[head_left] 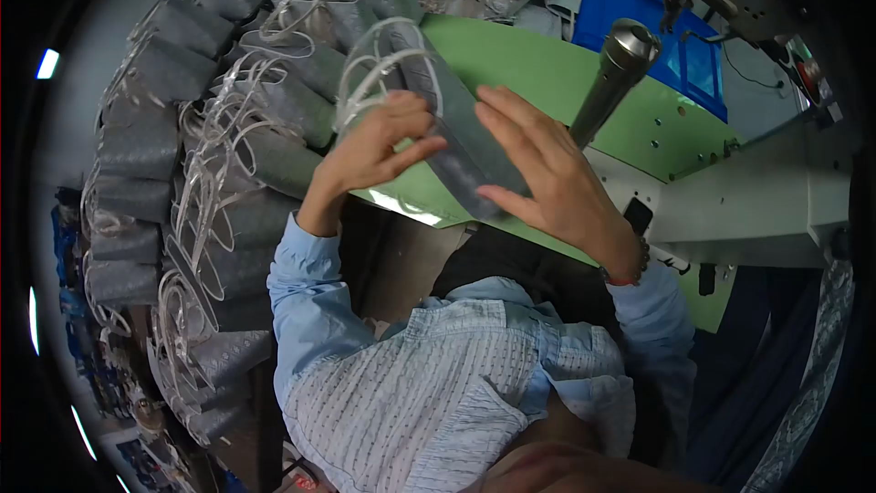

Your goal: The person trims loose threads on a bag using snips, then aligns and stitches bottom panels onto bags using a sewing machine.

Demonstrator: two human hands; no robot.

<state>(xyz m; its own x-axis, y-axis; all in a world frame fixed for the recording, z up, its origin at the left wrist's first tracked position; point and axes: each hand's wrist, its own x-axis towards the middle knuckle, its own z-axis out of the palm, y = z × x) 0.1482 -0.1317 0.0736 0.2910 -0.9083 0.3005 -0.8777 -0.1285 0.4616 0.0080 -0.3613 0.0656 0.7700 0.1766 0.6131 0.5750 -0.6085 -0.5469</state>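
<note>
A grey handbag (456, 132) with pale cord-like handles lies tilted across the green tabletop in front of me. My left hand (383, 146) is at its left side by the handles, fingers curled and thumb pointing across toward the bag; the fingertips are partly hidden. Against the bag's right side rests my right hand (547, 173), its fingers stretched out and its thumb spread low near the bag's bottom end. The handles (379, 68) loop up behind my left hand.
Many similar grey bags (265, 110) are piled at the left and back. A metal machine post (616, 78) rises right of my right hand, beside a pale machine arm (748, 210). A blue crate (630, 23) stands behind the green tabletop (511, 55).
</note>
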